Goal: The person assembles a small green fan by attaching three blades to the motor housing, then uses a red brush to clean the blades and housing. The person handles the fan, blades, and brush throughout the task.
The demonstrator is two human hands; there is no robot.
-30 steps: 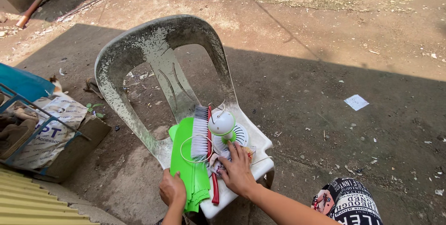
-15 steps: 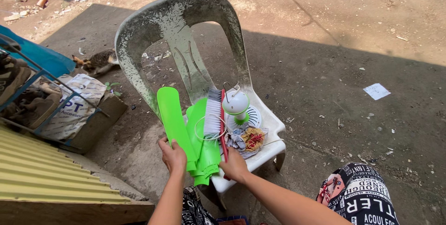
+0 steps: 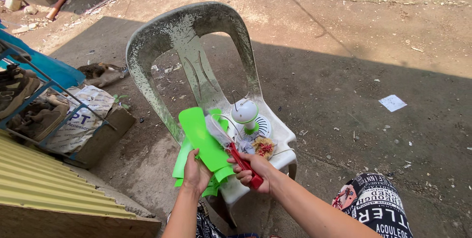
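1. Dusty concrete yard; weathered white plastic chair point(image 3: 196, 36) at twelve o'clock.
2. Left hand point(image 3: 195, 173) pinches green plastic blades point(image 3: 204, 142), at seven o'clock of the chair seat: probably light, stiff, slippery; best held by edges.
3. Right hand point(image 3: 255, 168) is closed round red brush handle point(image 3: 244, 164).

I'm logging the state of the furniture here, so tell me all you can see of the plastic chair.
The plastic chair is a one-piece moulded seat, whitish-grey and heavily speckled with dark grime. Its rounded back has a central slat with openings on each side. It stands upright on the concrete ground, mostly in shade. On the seat rest a small white and green fan and a reddish tangle. The left hand holds bright green sheets over its front edge, and the right hand holds a red-handled tool there.
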